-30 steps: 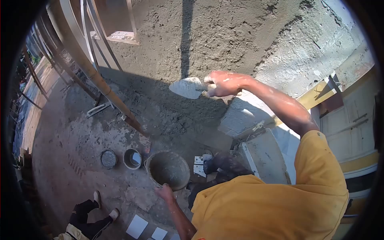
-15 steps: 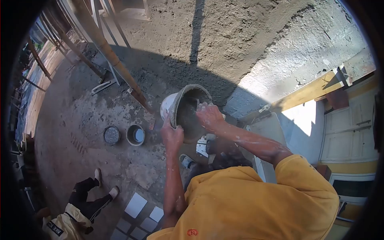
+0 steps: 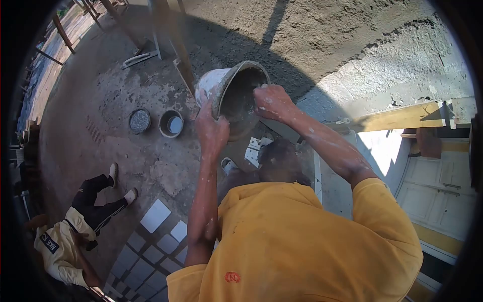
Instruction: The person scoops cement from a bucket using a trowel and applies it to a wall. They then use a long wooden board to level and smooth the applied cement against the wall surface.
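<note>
A white bucket [image 3: 209, 83], coated with grey mortar around its mouth, is tilted with its opening toward the right. My left hand [image 3: 211, 128] is closed on the bucket's near rim, with the thumb at the lip. At the far side of the opening my right hand [image 3: 273, 103] makes a fist beside the rim. Whatever it grips is hidden by the fingers. Wet grey residue lines the inside of the bucket. Both forearms are splashed with mortar.
Two smaller buckets [image 3: 140, 122] [image 3: 171, 124] stand on the rough floor to the left. Wooden props [image 3: 183, 63] rise beyond. Pale tiles [image 3: 156, 215] lie lower left, near another person [image 3: 75, 221]. A mortar-covered wall [image 3: 342, 35] and a yellow plank [image 3: 397, 118] are to the right.
The view has shifted. The bucket now sits higher in view and its mouth shows more. My right hand has drawn back from inside the opening to the rim. My left hand keeps its hold.
</note>
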Demonstrator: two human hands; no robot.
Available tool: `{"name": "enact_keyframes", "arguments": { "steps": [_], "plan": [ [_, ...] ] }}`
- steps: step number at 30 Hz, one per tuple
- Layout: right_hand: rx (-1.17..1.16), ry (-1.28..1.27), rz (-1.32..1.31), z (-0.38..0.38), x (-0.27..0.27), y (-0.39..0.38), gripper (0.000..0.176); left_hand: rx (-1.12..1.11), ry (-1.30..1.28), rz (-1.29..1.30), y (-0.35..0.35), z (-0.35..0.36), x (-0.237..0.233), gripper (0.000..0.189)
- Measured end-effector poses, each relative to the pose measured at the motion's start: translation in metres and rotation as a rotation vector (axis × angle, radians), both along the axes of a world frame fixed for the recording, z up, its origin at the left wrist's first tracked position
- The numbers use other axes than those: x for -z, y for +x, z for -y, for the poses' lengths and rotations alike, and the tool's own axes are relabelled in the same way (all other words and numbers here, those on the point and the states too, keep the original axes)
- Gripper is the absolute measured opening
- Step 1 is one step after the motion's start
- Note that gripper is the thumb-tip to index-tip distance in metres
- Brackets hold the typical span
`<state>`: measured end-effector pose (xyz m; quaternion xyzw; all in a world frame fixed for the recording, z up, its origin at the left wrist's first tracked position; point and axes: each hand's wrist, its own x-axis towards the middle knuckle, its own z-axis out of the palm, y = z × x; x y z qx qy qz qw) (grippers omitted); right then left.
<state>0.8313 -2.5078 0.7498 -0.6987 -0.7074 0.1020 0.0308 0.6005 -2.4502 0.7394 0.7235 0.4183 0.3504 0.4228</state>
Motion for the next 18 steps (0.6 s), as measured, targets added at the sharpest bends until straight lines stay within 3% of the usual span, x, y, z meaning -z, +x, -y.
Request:
{"name": "enact_keyframes", "arguments": {
  "steps": [2, 5, 8, 11, 12, 15, 18],
  "plan": [
    [0.049, -0.126, -0.179, -0.003, 0.019, 0.002, 0.031, -0.026, 0.073, 0.020, -0.004, 0.001, 0.001, 0.070],
    [0.087, -0.274, -0.498, -0.004, 0.032, -0.014, 0.040, -0.040, -0.210, 0.184, -0.023, 0.001, 0.009, 0.074],
    [0.228, -0.446, -0.763, -0.001, 0.037, -0.046, 0.040, -0.131, -0.192, 0.203, -0.031, 0.001, 0.032, 0.069],
    [0.351, -0.607, -1.034, -0.006, 0.043, -0.058, 0.046, -0.261, -0.365, 0.234, -0.042, 0.005, 0.040, 0.060],
    [0.305, -0.638, -1.020, -0.010, 0.041, -0.058, 0.052, -0.366, -0.444, 0.287, -0.042, 0.006, 0.052, 0.057],
    [-0.037, -0.325, -0.758, -0.026, 0.016, -0.049, 0.057, -0.616, -0.635, 0.421, -0.048, 0.011, 0.082, 0.059],
    [-0.202, -0.292, -0.588, -0.052, -0.027, -0.028, 0.059, -0.856, -0.732, 0.337, -0.063, 0.019, 0.095, 0.072]
  ]
}}
